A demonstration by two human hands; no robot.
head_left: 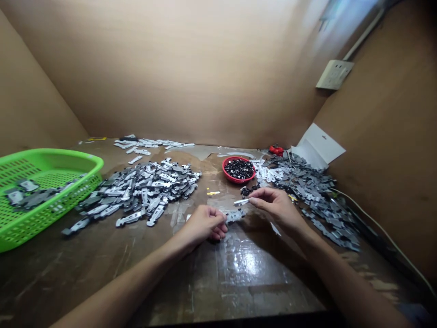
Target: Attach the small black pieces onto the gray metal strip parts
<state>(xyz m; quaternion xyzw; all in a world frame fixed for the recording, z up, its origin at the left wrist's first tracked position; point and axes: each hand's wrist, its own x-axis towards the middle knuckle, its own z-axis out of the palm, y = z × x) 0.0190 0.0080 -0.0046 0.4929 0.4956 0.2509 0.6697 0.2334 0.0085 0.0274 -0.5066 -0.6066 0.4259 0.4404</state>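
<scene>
My left hand (209,222) pinches one end of a grey toy car chassis (235,215), which points right with small black wheels at its far end. Just above it, my right hand (273,202) grips a thin white plastic strip (241,202) between thumb and fingers. The strip and the chassis are apart. Behind my hands stands a red round basket (239,181) full of small black wheel parts (239,168). A few more black parts (248,190) lie in front of it. A white sliver (276,229) lies under my right hand.
A heap of grey and white car pieces (146,187) lies left, beside a green basket (78,182). Flat grey parts (317,200) are piled right, near white pieces (269,173) and a folded white card (321,143). A cable (375,225) runs along the right side.
</scene>
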